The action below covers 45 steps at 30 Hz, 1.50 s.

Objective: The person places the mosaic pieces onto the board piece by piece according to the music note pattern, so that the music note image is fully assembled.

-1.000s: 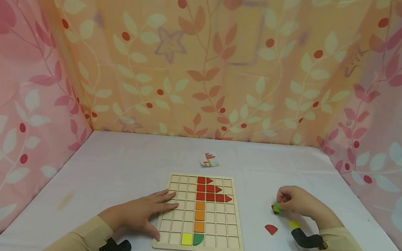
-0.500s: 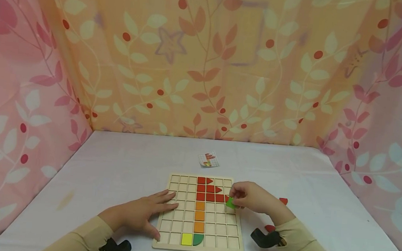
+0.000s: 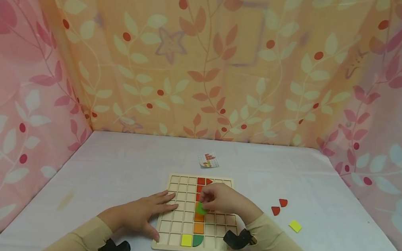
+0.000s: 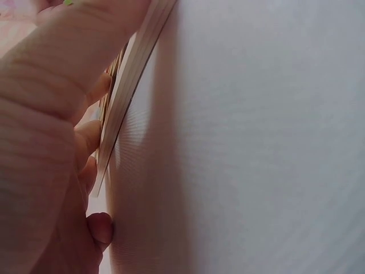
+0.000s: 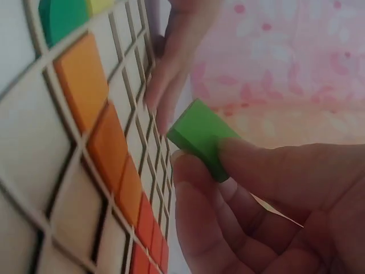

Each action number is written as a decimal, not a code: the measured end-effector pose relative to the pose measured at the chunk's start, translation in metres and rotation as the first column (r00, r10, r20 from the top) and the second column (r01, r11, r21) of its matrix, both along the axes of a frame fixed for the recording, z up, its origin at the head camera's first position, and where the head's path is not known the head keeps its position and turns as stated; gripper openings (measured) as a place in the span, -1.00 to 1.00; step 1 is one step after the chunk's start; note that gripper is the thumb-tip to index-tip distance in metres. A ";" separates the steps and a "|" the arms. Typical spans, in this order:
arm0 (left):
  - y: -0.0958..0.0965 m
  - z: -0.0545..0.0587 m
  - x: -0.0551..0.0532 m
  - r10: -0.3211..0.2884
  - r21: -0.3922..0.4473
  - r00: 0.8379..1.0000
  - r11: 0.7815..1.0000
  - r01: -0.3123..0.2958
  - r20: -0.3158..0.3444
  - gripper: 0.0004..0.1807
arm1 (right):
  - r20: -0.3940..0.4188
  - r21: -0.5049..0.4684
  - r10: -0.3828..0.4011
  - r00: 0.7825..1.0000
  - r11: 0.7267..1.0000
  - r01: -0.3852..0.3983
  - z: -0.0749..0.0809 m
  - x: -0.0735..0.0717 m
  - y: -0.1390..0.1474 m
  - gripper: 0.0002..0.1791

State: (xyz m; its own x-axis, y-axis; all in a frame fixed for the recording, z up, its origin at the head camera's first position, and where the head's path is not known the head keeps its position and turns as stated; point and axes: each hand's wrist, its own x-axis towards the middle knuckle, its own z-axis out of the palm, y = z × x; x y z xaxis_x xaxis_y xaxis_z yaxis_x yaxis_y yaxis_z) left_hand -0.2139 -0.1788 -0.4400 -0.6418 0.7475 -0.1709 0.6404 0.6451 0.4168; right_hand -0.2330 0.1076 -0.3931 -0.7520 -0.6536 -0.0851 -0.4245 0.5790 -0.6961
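A wooden grid board [image 3: 193,250] lies on the white table. Its middle column carries red squares [image 3: 201,181], orange squares [image 3: 198,228] and a dark green quarter circle [image 3: 198,241], with a yellow square [image 3: 186,240] beside that. Over the orange part, my right hand [image 3: 225,199] pinches a light green square tile [image 5: 202,134] between thumb and fingers, tilted off the grid in the right wrist view. Some red pieces are partly hidden behind this hand. My left hand [image 3: 139,212] rests spread along the board's left edge, fingertips on its rim.
Right of the board lie two red rounded wedges [image 3: 283,203] and a loose yellow square tile [image 3: 295,226]. Behind the board sits a small pattern card [image 3: 208,160]. Floral curtains [image 3: 206,62] enclose the table at the back and both sides.
My right hand has carried the light green tile leftward from the loose pieces to above the board's middle column. The left hand has stayed in place.
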 end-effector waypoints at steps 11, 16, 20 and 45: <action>-0.002 -0.001 0.001 -0.012 0.009 1.000 1.000 0.012 -0.017 0.00 | 0.002 0.086 0.094 0.996 0.992 -0.094 -0.009 0.015 -0.036 -0.85; -0.003 -0.001 0.001 -0.030 0.028 0.999 0.999 0.031 -0.035 -0.01 | -0.019 0.145 0.093 0.995 0.985 -0.090 -0.012 0.020 -0.041 -0.81; -0.004 -0.002 0.000 -0.030 0.032 0.999 0.999 0.032 -0.040 -0.01 | -0.036 0.149 0.080 0.996 0.986 -0.074 -0.014 0.022 -0.042 -0.79; -0.001 -0.001 0.000 -0.030 0.026 0.999 0.999 0.031 -0.045 0.00 | -0.072 0.151 0.069 0.995 0.987 -0.057 -0.011 0.016 -0.026 -0.89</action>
